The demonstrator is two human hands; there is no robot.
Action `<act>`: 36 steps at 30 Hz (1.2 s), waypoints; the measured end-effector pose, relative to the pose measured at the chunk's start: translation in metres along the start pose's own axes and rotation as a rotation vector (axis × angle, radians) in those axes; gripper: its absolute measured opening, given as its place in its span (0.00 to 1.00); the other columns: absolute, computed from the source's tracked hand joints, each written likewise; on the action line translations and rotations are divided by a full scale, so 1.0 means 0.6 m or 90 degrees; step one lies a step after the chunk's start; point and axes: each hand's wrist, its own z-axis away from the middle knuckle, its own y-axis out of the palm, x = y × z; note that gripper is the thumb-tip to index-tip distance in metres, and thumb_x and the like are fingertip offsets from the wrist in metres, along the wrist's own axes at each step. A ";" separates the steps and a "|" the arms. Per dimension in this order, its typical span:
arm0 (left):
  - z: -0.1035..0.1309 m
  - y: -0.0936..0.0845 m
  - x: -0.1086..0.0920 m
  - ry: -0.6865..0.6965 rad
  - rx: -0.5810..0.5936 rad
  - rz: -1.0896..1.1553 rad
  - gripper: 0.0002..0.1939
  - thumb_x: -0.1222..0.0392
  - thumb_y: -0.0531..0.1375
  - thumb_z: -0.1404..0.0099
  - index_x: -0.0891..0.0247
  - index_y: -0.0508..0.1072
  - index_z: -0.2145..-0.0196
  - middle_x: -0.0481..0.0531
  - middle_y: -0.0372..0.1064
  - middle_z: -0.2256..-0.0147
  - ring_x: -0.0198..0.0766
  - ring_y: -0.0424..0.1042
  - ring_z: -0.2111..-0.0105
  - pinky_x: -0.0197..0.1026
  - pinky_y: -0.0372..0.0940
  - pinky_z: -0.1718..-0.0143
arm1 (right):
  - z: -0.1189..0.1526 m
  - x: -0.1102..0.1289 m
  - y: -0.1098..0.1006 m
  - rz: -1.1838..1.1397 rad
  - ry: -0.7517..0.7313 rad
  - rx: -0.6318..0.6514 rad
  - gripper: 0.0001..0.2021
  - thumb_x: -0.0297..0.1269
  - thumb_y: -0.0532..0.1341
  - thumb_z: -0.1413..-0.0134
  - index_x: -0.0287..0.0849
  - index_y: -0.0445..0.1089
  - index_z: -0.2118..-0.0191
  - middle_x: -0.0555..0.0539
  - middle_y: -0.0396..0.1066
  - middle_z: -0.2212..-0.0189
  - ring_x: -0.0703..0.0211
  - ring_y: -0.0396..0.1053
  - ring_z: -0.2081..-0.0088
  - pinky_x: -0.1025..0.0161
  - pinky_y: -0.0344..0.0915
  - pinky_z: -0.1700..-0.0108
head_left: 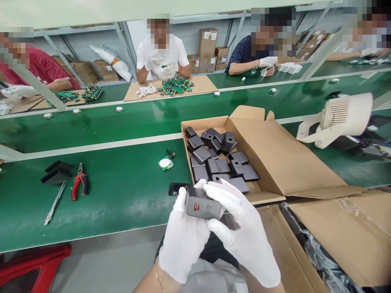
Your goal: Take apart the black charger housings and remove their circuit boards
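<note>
I hold a dark grey charger housing [203, 206] between both white-gloved hands, just in front of the table edge. Its face with small orange-lined slots is turned toward me. My left hand [187, 234] grips it from the left and below. My right hand [241, 228] closes on its right side, fingers over the top and thumb below. Just beyond the left fingertips lies a flat black piece [177, 188], partly hidden. Further off on the green table rests a small circuit board [165, 163] with a white round part and a black bit beside it.
An open cardboard box [269, 197] of several black housings stands ahead right. Pliers [80, 182], a thin metal tool [55, 203] and black shells [57, 173] lie left. A white fan [342, 116] stands right. Co-workers sit across the green belt [146, 118]; a red stool [45, 264] is lower left.
</note>
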 end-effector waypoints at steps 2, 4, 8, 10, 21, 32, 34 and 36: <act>0.001 0.000 0.002 0.011 -0.005 -0.030 0.18 0.52 0.51 0.29 0.63 0.74 0.50 0.60 0.73 0.50 0.49 0.66 0.42 0.50 0.68 0.46 | 0.004 -0.004 -0.002 -0.018 0.010 -0.001 0.21 0.35 0.60 0.39 0.48 0.62 0.41 0.50 0.69 0.44 0.59 0.62 0.40 0.55 0.53 0.33; 0.004 0.001 0.004 0.023 -0.008 -0.045 0.19 0.53 0.50 0.28 0.64 0.73 0.50 0.59 0.72 0.50 0.47 0.63 0.39 0.51 0.67 0.44 | 0.009 -0.007 -0.004 -0.039 0.024 0.004 0.21 0.36 0.60 0.39 0.48 0.63 0.41 0.49 0.69 0.43 0.58 0.63 0.40 0.54 0.54 0.33; 0.009 0.003 0.006 -0.020 -0.048 0.026 0.21 0.54 0.46 0.26 0.65 0.76 0.53 0.58 0.72 0.49 0.39 0.60 0.37 0.41 0.62 0.39 | 0.016 -0.011 -0.003 -0.062 0.036 0.001 0.20 0.37 0.60 0.39 0.46 0.64 0.42 0.47 0.69 0.43 0.56 0.62 0.39 0.52 0.56 0.34; 0.010 0.002 0.009 -0.037 -0.057 0.078 0.23 0.55 0.44 0.26 0.64 0.76 0.52 0.56 0.73 0.49 0.35 0.60 0.38 0.37 0.61 0.39 | 0.017 -0.012 -0.002 -0.061 0.036 -0.002 0.20 0.37 0.60 0.39 0.46 0.64 0.42 0.47 0.69 0.44 0.56 0.62 0.39 0.53 0.56 0.34; 0.016 0.002 0.006 -0.096 -0.058 0.144 0.22 0.49 0.50 0.27 0.63 0.68 0.43 0.56 0.71 0.48 0.42 0.68 0.45 0.39 0.68 0.51 | 0.019 0.000 -0.006 0.037 -0.067 -0.037 0.22 0.43 0.61 0.38 0.39 0.63 0.42 0.40 0.71 0.49 0.51 0.66 0.43 0.47 0.58 0.36; 0.028 -0.003 0.008 -0.084 0.133 0.098 0.19 0.49 0.53 0.29 0.63 0.76 0.52 0.56 0.71 0.51 0.44 0.68 0.47 0.41 0.63 0.48 | 0.021 0.011 -0.017 0.108 -0.161 -0.068 0.19 0.42 0.57 0.35 0.36 0.62 0.44 0.38 0.72 0.53 0.49 0.66 0.43 0.43 0.60 0.38; 0.028 -0.007 0.009 -0.078 0.135 0.075 0.20 0.47 0.54 0.29 0.62 0.76 0.51 0.57 0.70 0.49 0.46 0.67 0.45 0.44 0.60 0.43 | 0.021 0.013 -0.018 0.114 -0.158 -0.058 0.20 0.43 0.56 0.35 0.38 0.62 0.43 0.39 0.72 0.53 0.50 0.66 0.43 0.45 0.58 0.37; 0.030 -0.012 0.012 -0.083 0.128 0.057 0.21 0.46 0.53 0.30 0.60 0.75 0.50 0.57 0.70 0.48 0.48 0.66 0.43 0.46 0.57 0.40 | 0.021 0.014 -0.020 0.119 -0.151 -0.051 0.22 0.45 0.56 0.35 0.41 0.60 0.41 0.40 0.73 0.53 0.51 0.65 0.42 0.46 0.57 0.36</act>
